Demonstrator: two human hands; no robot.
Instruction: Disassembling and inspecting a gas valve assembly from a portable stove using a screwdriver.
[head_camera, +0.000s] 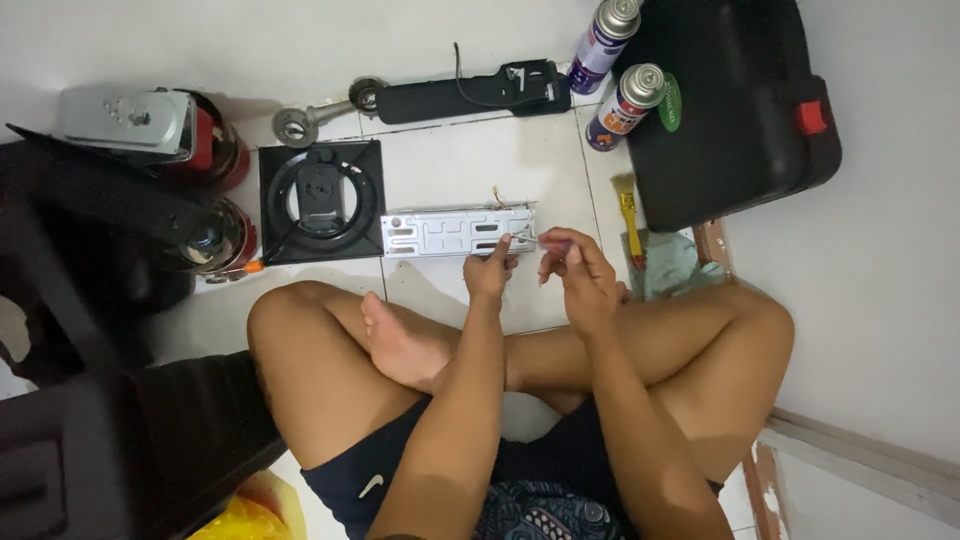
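A person sits cross-legged on a white tiled floor (450, 165), a bare foot (400, 345) tucked between the knees just below both hands. The left hand (490, 268) rests its fingertips on the near edge of a slotted grey metal plate (450, 232), fingers held close together. The right hand (575, 270) hovers just beside the plate's right end with fingers curled and tips drawn together as if pinching something small; what it holds cannot be made out. The plate lies flat on the tiles straight ahead of the shins, its left end touching a square black burner base (320, 200). Right of the hands a yellow-handled brush (630, 225) lies on a pale green cloth (675, 268). Left of the burner base stand two red-and-chrome cylindrical parts (215, 240). Farther off lie a long black panel with a wire (470, 92) and a round metal burner fitting (320, 115), then two spray cans (625, 100) leaning against an open black carrying case (730, 110).
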